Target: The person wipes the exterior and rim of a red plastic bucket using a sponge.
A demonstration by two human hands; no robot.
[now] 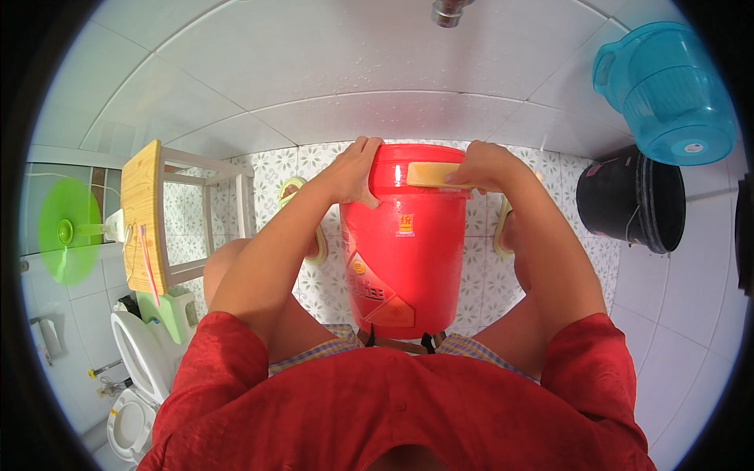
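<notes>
A red plastic bucket point(406, 265) stands or leans between my knees, its ridged end away from me; I cannot tell which. Printed labels and a small orange sticker point(405, 225) show on its wall. My left hand point(358, 171) grips the ridged end at its left side, thumb on the near wall. In my right hand point(486, 165) is a yellow scrub brush point(433, 175), pressed flat against the wall just below that end. The brush's underside faces the bucket and is mostly hidden.
At left, a wooden-topped stool point(141, 235) carries a green fan point(68, 231) and a pink toothbrush point(148, 265). Behind it is a white toilet point(132, 421). A black bucket point(612, 197) and a translucent blue basin point(671, 94) are at right. A metal tap point(447, 13) juts from the tiled wall.
</notes>
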